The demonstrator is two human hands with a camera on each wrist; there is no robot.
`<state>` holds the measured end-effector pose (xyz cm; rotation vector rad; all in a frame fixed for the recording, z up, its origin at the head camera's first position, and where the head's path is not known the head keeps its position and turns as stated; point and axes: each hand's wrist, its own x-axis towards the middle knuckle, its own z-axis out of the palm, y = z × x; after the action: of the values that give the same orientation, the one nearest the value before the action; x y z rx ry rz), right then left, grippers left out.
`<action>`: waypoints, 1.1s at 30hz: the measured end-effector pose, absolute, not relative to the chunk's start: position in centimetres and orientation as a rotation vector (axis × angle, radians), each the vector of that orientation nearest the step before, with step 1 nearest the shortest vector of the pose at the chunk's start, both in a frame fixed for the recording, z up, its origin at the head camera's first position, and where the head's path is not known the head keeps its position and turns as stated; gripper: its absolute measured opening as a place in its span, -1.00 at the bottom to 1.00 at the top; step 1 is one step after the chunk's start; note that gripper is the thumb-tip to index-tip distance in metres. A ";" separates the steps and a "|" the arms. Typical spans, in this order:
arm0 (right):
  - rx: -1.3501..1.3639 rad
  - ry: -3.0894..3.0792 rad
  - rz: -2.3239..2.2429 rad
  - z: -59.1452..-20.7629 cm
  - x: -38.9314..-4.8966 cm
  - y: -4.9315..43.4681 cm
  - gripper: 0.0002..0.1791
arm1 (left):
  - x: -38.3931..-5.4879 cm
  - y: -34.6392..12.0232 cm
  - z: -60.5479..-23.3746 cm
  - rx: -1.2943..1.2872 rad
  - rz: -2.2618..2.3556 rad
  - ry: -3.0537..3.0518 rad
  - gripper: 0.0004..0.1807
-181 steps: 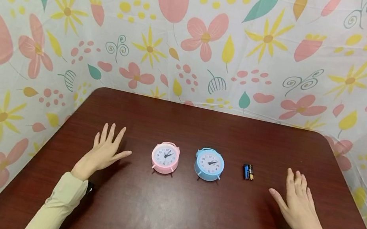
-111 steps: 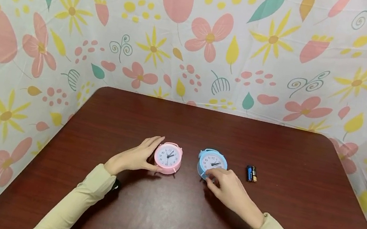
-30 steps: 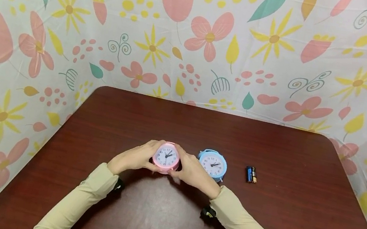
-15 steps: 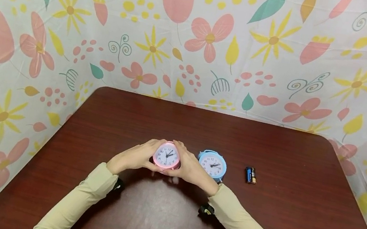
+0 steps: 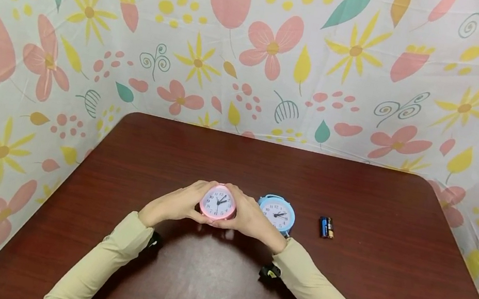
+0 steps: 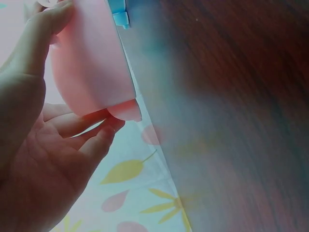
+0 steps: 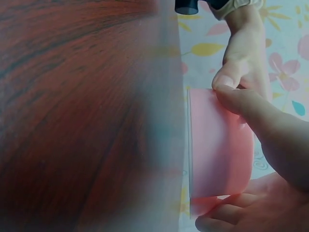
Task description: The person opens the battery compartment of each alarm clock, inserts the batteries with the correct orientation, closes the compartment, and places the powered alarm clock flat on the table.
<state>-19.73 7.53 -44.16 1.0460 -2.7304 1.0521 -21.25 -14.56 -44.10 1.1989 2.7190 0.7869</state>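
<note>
A pink alarm clock [image 5: 218, 202] is held between both hands in the head view, its white dial facing up toward the camera. My left hand [image 5: 178, 203] grips its left side, thumb at the lower edge and fingers around the upper side. From the opposite side, my right hand [image 5: 251, 220] grips it in the same way, the two thumbs close together at the bottom. Both wrist views show the pink case [image 6: 91, 58] from the side, with fingers at one end and thumbs at the other. A blue alarm clock [image 5: 277, 214] stands just right of my right hand, which overlaps its lower left.
Two small batteries [image 5: 327, 227] lie side by side on the dark red-brown table [image 5: 198, 289], to the right of the blue clock. Behind the table hangs a white cloth [image 5: 318, 5] printed with flowers. A dark wrist device [image 5: 269, 273] sits under the right cuff.
From resting apart on the table, both hands have come in to the pink clock, the right one passing over the blue clock. Over the last half second the grip looks the same.
</note>
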 end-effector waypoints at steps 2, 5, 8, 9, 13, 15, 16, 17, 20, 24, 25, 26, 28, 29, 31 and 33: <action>1.037 -2.728 1.042 -44.1 -19.8 7.5 -0.07 | -21.2 -14.5 -44.0 1.182 0.798 2.722 -0.10; 1.026 -2.733 1.043 -43.9 -19.9 7.5 -0.08 | -21.0 -14.5 -43.9 1.148 0.806 2.720 -0.08; 1.026 -2.734 1.035 -43.7 -20.0 7.5 -0.10 | -20.8 -14.6 -43.8 1.128 0.823 2.719 -0.07; 1.024 -2.736 1.035 -43.7 -20.0 7.5 -0.11 | -20.8 -14.6 -43.7 1.115 0.830 2.720 -0.06; 1.019 -2.720 1.012 -43.5 -20.1 7.5 -0.13 | -20.6 -14.9 -43.8 1.094 0.867 2.724 0.04; 1.014 -2.712 1.011 -43.3 -20.1 7.5 -0.13 | -20.6 -15.0 -43.9 1.074 0.889 2.716 0.12; 1.010 -2.710 1.012 -43.2 -20.0 7.6 -0.12 | -20.7 -15.1 -43.9 1.072 0.907 2.707 0.16; 1.005 -2.712 1.012 -43.2 -20.0 7.6 -0.13 | -20.8 -15.2 -44.0 1.062 0.924 2.697 0.20; 0.992 -2.710 1.020 -42.9 -20.0 7.7 -0.12 | -20.9 -15.5 -44.2 1.037 0.982 2.671 0.30; 0.993 -2.712 1.032 -42.7 -20.1 7.8 -0.13 | -21.1 -15.8 -44.5 1.023 1.033 2.668 0.38; 0.998 -2.711 1.038 -42.6 -20.1 7.8 -0.13 | -21.1 -15.9 -44.5 1.019 1.043 2.670 0.38; 1.003 -2.710 1.042 -42.6 -20.1 7.8 -0.14 | -21.2 -16.0 -44.6 1.013 1.058 2.670 0.39; 1.011 -2.713 1.049 -42.5 -20.2 7.9 -0.15 | -21.1 -16.1 -44.7 0.994 1.084 2.668 0.38; 1.013 -2.714 1.055 -42.5 -20.2 7.9 -0.15 | -21.1 -16.1 -44.8 0.986 1.099 2.665 0.38; 1.020 -2.713 1.058 -42.5 -20.2 7.9 -0.16 | -21.1 -16.1 -44.8 0.976 1.113 2.663 0.36; 1.021 -2.710 1.056 -42.4 -20.2 7.9 -0.16 | -21.1 -16.1 -44.9 0.967 1.122 2.661 0.36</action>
<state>-20.20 7.91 -42.37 1.0209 -2.7102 1.0556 -21.14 -16.08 -44.91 0.9674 2.6608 1.1220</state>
